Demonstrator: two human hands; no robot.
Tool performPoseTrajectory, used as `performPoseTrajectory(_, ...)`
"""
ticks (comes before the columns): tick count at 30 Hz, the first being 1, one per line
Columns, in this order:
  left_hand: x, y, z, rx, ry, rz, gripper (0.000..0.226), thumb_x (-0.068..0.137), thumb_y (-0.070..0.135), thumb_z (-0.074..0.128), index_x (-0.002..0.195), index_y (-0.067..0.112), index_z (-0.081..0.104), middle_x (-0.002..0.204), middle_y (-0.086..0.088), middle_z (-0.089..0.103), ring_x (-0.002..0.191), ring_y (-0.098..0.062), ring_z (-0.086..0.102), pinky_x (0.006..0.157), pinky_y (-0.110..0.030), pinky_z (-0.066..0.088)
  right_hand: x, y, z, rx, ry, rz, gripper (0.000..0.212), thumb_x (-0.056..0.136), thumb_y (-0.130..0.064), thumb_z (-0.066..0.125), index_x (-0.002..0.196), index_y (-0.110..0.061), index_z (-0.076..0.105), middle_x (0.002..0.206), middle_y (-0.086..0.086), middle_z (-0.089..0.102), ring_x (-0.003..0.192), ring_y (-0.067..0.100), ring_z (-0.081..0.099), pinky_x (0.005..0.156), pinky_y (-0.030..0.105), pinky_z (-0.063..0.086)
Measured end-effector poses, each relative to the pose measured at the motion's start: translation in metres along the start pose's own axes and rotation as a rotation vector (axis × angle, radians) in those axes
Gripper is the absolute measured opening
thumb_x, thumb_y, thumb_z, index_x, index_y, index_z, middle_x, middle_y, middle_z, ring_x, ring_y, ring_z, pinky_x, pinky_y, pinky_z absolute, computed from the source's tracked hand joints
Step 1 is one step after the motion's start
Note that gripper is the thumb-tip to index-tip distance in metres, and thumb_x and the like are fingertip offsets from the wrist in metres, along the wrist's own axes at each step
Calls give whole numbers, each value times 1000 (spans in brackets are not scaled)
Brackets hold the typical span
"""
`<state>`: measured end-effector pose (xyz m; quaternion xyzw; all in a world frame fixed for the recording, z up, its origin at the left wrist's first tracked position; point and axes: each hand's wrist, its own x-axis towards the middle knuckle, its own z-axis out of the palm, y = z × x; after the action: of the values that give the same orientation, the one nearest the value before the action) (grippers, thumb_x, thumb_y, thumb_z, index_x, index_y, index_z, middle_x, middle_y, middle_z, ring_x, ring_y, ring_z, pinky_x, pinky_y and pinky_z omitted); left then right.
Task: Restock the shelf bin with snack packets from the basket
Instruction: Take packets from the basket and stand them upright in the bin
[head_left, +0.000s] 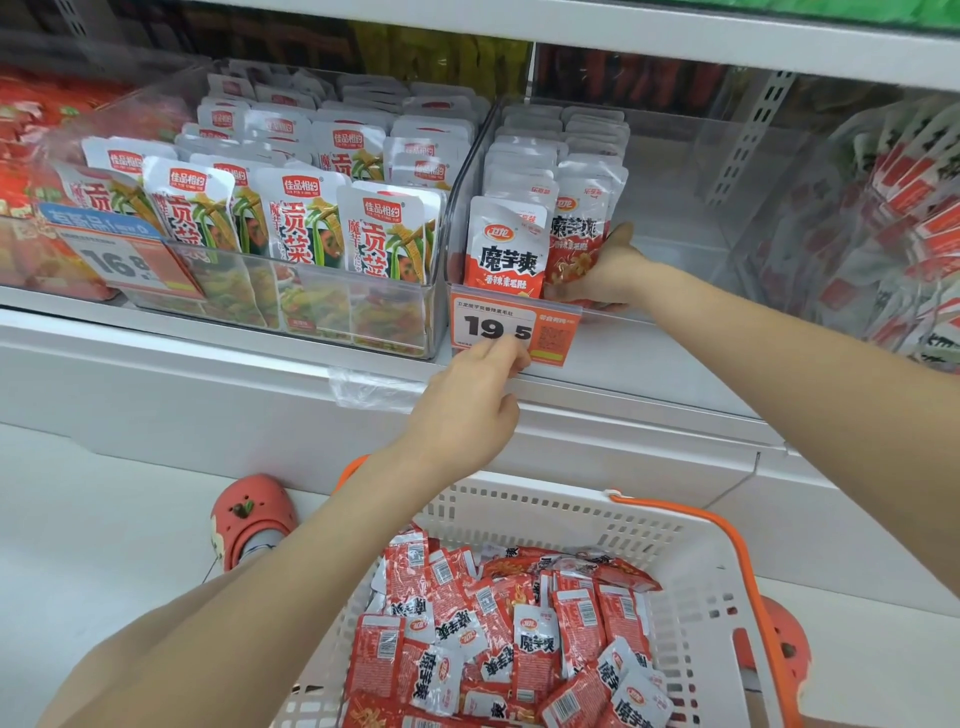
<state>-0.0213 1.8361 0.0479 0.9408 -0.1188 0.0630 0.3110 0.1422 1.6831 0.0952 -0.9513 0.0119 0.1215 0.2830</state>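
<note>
A clear shelf bin (670, 218) holds two rows of red-and-white snack packets (506, 249) standing upright at its left side; its right part is bare. My right hand (602, 270) reaches into the bin and grips the front packet of the second row (579, 228). My left hand (467, 410) is below, its fingertips touching the orange price tag (511, 327) on the bin's front. A white basket (691, 561) with orange handles sits below, with several loose packets (509, 623) of the same kind piled inside.
To the left stands a clear bin (291, 306) full of green-and-white packets. Another bin with red packets (893, 218) is on the right. A white shelf ledge (208, 384) runs under the bins. My orange shoes (249, 514) are on the floor beside the basket.
</note>
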Motion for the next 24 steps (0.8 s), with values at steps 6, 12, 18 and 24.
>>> performPoseTrajectory(6, -8, -3, 1, 10, -11, 14, 32, 86, 3, 53, 116, 13, 51, 116, -3, 56, 108, -23, 52, 89, -44, 47, -41, -10, -18, 56, 155, -82, 58, 88, -25, 68, 133, -7, 36, 128, 14, 52, 112, 29, 56, 85, 35, 50)
performPoseTrajectory(12, -42, -9, 34, -29, -121, -66, 26, 88, -1, 49, 110, 8, 58, 113, -6, 61, 103, -21, 56, 88, -34, 47, -146, 16, 8, 328, 504, -672, 21, 86, 5, 44, 97, -9, 55, 91, 3, 60, 81, 11, 52, 71, 23, 42)
performPoseTrajectory(18, -120, -62, 117, 143, -405, -344, 24, 89, 5, 47, 108, 13, 59, 113, -7, 64, 100, -24, 59, 84, -36, 50, -190, 129, 137, 249, -252, -250, 18, 93, -2, 52, 104, -17, 56, 100, 7, 59, 85, 14, 53, 66, 14, 43)
performPoseTrajectory(24, -169, -98, 169, 178, -654, -460, 36, 88, 2, 46, 119, 17, 56, 120, -3, 61, 108, -22, 57, 89, -34, 48, -199, 236, 226, -198, -552, 18, 39, 87, -3, 57, 125, -12, 49, 125, 8, 57, 113, 25, 56, 89, 32, 47)
